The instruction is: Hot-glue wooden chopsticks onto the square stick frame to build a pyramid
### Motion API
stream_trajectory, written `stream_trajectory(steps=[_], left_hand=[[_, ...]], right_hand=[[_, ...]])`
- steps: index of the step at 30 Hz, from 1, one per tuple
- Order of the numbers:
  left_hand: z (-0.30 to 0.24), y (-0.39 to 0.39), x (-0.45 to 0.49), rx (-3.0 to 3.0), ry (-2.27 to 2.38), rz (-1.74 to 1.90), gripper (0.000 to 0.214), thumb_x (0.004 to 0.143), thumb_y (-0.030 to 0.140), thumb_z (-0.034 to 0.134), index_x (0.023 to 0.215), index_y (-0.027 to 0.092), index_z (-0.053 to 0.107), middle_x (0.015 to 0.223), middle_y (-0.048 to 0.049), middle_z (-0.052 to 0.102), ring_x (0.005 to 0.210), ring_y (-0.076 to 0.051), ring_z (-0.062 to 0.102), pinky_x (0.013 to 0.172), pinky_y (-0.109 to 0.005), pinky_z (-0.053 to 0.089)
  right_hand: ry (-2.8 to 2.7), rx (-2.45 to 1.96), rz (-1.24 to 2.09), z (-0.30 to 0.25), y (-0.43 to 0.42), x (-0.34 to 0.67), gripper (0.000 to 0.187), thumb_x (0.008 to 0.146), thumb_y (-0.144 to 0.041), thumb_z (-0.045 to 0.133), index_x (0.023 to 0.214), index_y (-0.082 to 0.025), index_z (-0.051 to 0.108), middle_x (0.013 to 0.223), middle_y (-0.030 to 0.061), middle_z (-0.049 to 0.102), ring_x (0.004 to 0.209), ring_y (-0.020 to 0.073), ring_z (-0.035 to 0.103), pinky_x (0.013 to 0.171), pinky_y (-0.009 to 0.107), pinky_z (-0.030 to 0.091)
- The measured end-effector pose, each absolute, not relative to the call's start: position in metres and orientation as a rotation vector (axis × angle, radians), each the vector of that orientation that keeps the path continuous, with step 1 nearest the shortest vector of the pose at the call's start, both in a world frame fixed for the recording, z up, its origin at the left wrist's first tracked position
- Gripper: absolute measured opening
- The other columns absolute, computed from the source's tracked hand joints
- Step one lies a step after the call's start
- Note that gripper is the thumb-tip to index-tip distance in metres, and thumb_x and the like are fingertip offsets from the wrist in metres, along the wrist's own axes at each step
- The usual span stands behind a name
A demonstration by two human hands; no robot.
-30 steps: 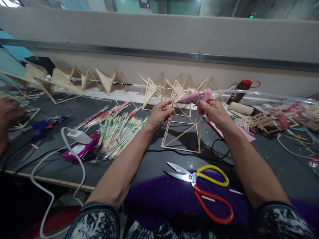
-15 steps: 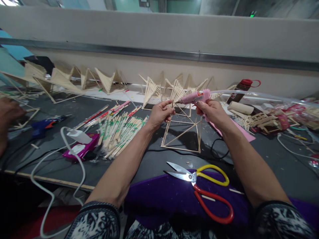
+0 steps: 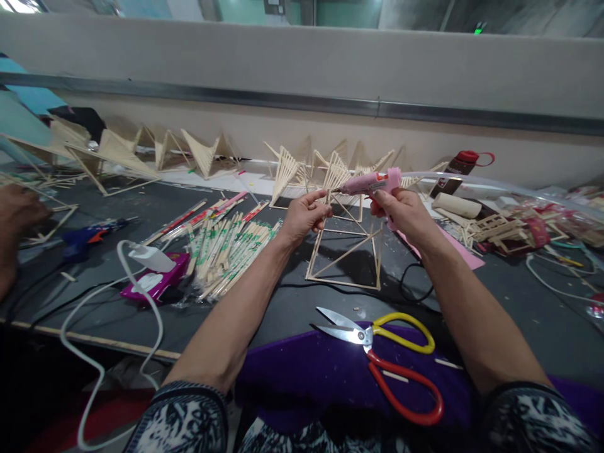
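Observation:
A pink hot glue gun (image 3: 370,183) is gripped in my right hand (image 3: 404,211), its nozzle pointing left. The metal tip is at the fingertips of my left hand (image 3: 306,217), which pinch a thin wooden stick (image 3: 329,197); most of that stick is hidden by the fingers. Beneath both hands, a frame of glued wooden sticks (image 3: 343,284) stands on the dark tabletop with diagonal braces across it. Whether the pinched stick joins this frame I cannot tell. Nearer to me lie open scissors (image 3: 361,336) with one yellow and one red handle, partly over purple cloth (image 3: 287,371).
Wrapped chopsticks (image 3: 231,258) lie left of my forearm, beside a purple power strip (image 3: 155,280) with a white plug. Fanned stick models (image 3: 287,173) line the wall. A bottle (image 3: 455,173) stands back right. A co-worker's hand (image 3: 19,211) is at far left, near a blue glue gun (image 3: 85,240).
The glue gun has shifted very slightly, its tip staying at my left fingertips. The whole view has moved a few pixels; otherwise both hands hold their places.

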State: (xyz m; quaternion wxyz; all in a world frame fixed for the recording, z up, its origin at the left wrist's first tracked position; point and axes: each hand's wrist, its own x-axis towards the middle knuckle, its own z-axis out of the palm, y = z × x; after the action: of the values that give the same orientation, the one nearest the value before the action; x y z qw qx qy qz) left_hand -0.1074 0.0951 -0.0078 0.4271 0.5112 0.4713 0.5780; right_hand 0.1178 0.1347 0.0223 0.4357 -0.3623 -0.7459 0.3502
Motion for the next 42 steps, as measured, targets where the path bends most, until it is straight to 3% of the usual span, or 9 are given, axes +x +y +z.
stream_trajectory(steps=[24,31,34,37,42], left_hand=[[-0.008,0.095,-0.108,1.294,1.193,1.437,0.055,0.073,0.021,0.069,0.125,0.009,0.056,0.069,0.0013,0.067,0.041,-0.005,0.052,0.037,-0.017,0.035],[-0.007,0.096,-0.111,1.292,1.169,1.455,0.057,0.07,0.024,0.074,0.122,0.007,0.057,0.069,0.0001,0.068,0.04,-0.005,0.051,0.036,-0.017,0.034],[-0.007,0.097,-0.112,1.293,1.157,1.461,0.056,0.07,0.025,0.074,0.121,0.007,0.058,0.068,-0.0003,0.069,0.039,-0.005,0.051,0.036,-0.017,0.034],[-0.008,0.097,-0.112,1.278,1.155,1.461,0.055,0.07,0.022,0.073,0.121,0.007,0.057,0.069,-0.0001,0.068,0.04,-0.005,0.051,0.036,-0.017,0.035],[-0.007,0.095,-0.111,1.269,1.151,1.464,0.052,0.072,0.018,0.068,0.121,0.006,0.057,0.068,0.0004,0.068,0.04,-0.005,0.052,0.036,-0.016,0.034]], right_hand=[[-1.877,-0.906,0.908,0.022,0.133,0.119,0.044,0.086,-0.056,0.058,0.068,-0.017,0.066,0.066,0.0043,0.062,0.061,0.0125,0.053,0.054,0.026,0.038],[-1.7,-0.989,0.918,0.053,0.109,0.148,0.039,0.082,-0.057,0.062,0.083,-0.018,0.068,0.08,0.0062,0.068,0.061,0.0124,0.055,0.045,0.023,0.033],[-1.545,-1.057,0.918,0.057,0.104,0.184,0.035,0.08,-0.054,0.067,0.082,-0.019,0.065,0.068,0.0038,0.064,0.054,0.0116,0.053,0.046,0.024,0.037],[-1.419,-1.199,0.973,0.043,0.106,0.226,0.03,0.079,-0.047,0.07,0.073,-0.019,0.063,0.057,0.0031,0.058,0.046,0.0098,0.049,0.043,0.025,0.032],[-1.322,-1.592,1.002,-0.012,0.127,0.27,0.015,0.086,-0.034,0.057,0.079,-0.021,0.062,0.068,0.0053,0.061,0.05,0.0123,0.053,0.047,0.027,0.038]])
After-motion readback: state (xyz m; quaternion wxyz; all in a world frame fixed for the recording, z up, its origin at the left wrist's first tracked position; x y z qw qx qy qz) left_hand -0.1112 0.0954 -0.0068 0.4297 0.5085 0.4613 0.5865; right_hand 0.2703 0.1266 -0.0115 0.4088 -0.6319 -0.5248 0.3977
